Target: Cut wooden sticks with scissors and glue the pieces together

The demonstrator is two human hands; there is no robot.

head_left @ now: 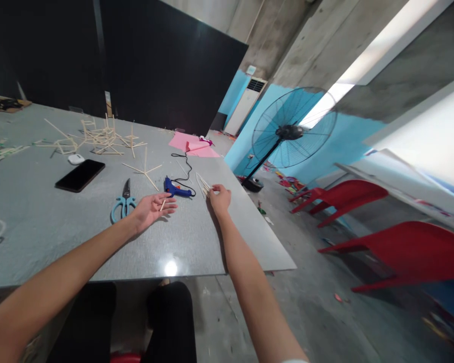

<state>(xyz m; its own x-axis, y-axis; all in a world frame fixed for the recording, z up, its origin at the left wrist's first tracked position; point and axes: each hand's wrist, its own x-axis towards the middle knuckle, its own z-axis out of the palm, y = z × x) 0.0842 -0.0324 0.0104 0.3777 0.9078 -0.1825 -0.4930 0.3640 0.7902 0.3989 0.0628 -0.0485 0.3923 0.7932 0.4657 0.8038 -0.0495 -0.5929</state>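
Note:
My left hand [153, 209] is turned palm up above the grey table, with a short wooden stick [162, 205] held across its loosely curled fingers. Farther right, my right hand [220, 199] closes its fingers on the near ends of several thin wooden sticks [203, 185] lying on the tabletop. Between the hands, just beyond the left fingertips, rests a blue glue gun [177, 189] with a black cord. Light-blue-handled scissors [124, 204] lie left of my left hand, blades pointing away. A small joined stick piece [146, 172] stands behind them.
Several stick frames [102, 136] stand at the table's back left. A black phone [80, 175] and a white case [75, 159] lie nearer. Pink paper [192, 145] is at the far edge. A black fan [289, 132] and red chairs [408, 252] stand beyond the table's right edge.

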